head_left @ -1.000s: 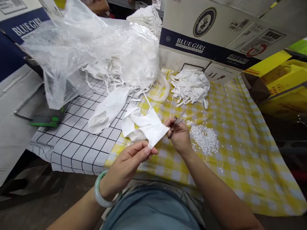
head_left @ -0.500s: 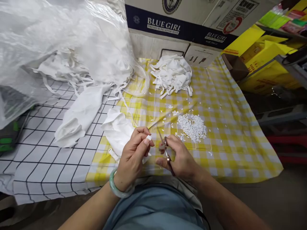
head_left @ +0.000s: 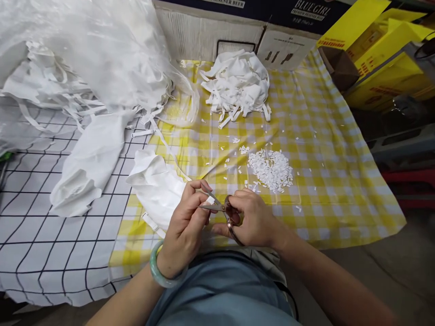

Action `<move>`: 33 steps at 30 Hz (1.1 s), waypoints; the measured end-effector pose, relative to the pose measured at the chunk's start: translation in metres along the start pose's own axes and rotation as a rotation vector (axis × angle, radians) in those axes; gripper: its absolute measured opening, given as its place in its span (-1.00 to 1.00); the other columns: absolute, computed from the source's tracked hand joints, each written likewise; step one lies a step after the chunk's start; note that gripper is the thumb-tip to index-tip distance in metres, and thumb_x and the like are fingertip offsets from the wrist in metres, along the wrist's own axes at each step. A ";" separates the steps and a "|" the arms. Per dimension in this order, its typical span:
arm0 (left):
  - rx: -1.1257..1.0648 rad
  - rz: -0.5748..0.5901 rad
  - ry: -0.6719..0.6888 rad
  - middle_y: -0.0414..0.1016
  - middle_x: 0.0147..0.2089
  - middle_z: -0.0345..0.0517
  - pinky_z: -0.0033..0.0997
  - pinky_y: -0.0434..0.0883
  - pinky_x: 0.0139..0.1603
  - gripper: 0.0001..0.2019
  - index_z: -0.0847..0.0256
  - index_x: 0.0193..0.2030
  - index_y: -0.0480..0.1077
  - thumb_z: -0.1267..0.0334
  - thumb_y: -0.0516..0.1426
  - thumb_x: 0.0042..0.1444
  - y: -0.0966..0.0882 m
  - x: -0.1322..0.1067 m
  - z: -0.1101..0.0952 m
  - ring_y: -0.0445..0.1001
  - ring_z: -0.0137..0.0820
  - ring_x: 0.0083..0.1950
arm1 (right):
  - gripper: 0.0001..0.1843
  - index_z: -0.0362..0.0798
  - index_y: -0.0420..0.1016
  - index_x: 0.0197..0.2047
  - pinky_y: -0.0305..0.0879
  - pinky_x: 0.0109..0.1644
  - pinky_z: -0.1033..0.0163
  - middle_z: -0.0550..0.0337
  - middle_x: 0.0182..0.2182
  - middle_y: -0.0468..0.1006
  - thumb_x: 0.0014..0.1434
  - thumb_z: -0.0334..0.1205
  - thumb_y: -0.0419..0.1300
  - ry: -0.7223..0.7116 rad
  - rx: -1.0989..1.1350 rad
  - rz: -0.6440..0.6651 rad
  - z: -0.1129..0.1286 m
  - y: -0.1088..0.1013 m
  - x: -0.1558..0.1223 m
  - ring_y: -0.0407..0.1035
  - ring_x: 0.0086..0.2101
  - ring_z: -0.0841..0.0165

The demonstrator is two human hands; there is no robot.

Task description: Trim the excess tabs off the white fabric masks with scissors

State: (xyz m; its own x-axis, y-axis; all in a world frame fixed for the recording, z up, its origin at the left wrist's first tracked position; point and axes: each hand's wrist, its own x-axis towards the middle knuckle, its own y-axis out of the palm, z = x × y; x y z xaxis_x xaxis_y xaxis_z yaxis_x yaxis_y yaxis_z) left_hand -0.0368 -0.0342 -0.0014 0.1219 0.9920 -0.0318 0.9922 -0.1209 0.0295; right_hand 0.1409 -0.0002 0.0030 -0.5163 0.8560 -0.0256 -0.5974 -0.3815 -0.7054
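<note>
My left hand (head_left: 186,222), with a green bangle at the wrist, pinches the end of a white strap (head_left: 210,199) between thumb and fingers. In my right hand (head_left: 253,217) is a pair of scissors (head_left: 221,208), its handles around my fingers. The blades stand apart and point left, with the strap's tip between them or just beside them. A white fabric piece (head_left: 154,181) lies on the table, partly hidden by my left hand; whether the pinched strap belongs to it is covered by my fingers. Right of my hands, small white snippets (head_left: 272,170) form a heap.
At the back, white fabric pieces with straps (head_left: 238,83) are piled before a cardboard box (head_left: 204,34). A clear plastic bag (head_left: 115,50) full of similar pieces fills the back left. Another white piece (head_left: 95,158) lies on the checked tablecloth (head_left: 326,199). Yellow packets (head_left: 384,68) stand right.
The scissors have swung left from pointing up and away, and their blades have opened at the strap's tip. My right hand has turned with them. The camera view has tilted downward.
</note>
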 end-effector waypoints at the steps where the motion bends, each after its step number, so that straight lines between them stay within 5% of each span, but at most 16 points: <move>1: 0.004 0.006 0.010 0.22 -0.05 -0.01 -0.35 0.31 -0.11 -0.73 0.17 -0.34 0.40 0.25 -0.03 0.36 0.000 0.000 0.001 0.24 -0.21 0.09 | -0.51 -0.02 0.21 -0.59 0.05 -0.34 0.27 0.33 -0.63 0.28 -0.03 0.08 0.38 0.002 -0.002 -0.002 -0.001 0.000 0.000 0.13 -0.54 0.44; 19: 0.139 0.065 0.101 0.31 -0.15 -0.02 -0.24 0.29 0.09 -0.77 0.19 -0.30 0.40 0.33 -0.03 0.36 0.009 0.011 0.003 0.26 -0.24 0.08 | -0.52 -0.06 0.30 -0.62 0.06 -0.36 0.32 0.32 -0.68 0.33 0.07 0.08 0.32 0.076 -0.005 -0.007 -0.018 0.001 -0.009 0.10 -0.59 0.50; 25: 0.237 0.206 0.148 0.30 -0.14 -0.04 -0.36 0.31 0.05 -0.75 0.21 -0.32 0.36 0.40 -0.06 0.36 0.029 0.032 0.006 0.26 -0.33 0.03 | -0.48 -0.07 0.30 -0.65 -0.05 -0.47 0.33 0.30 -0.69 0.30 0.07 0.15 0.29 0.348 0.009 -0.024 -0.034 -0.007 -0.031 0.08 -0.60 0.50; 29: 0.320 0.240 0.181 0.33 -0.13 -0.01 -0.35 0.34 0.07 -0.75 0.21 -0.32 0.33 0.40 -0.08 0.36 0.042 0.036 0.008 0.30 -0.32 0.06 | -0.42 -0.05 0.22 -0.65 -0.05 -0.53 0.35 0.35 -0.71 0.18 0.05 0.25 0.25 0.552 0.239 -0.089 -0.045 -0.022 -0.041 0.04 -0.63 0.51; 33: 0.573 0.529 0.303 0.40 0.07 0.06 -0.25 0.37 0.15 -0.87 0.21 -0.25 0.38 0.32 0.04 0.32 0.025 0.021 -0.010 0.38 -0.27 0.09 | -0.49 -0.01 0.24 -0.48 0.01 -0.55 0.35 0.38 -0.67 0.18 0.10 0.28 0.19 0.559 0.395 -0.213 -0.054 -0.040 -0.046 0.07 -0.63 0.49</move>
State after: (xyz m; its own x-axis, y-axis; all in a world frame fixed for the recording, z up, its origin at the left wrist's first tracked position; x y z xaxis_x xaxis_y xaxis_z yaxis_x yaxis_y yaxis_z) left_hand -0.0099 -0.0156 0.0087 0.6445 0.7557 0.1159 0.6751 -0.4914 -0.5503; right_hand 0.2214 -0.0054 -0.0061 -0.0354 0.9364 -0.3492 -0.8825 -0.1933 -0.4287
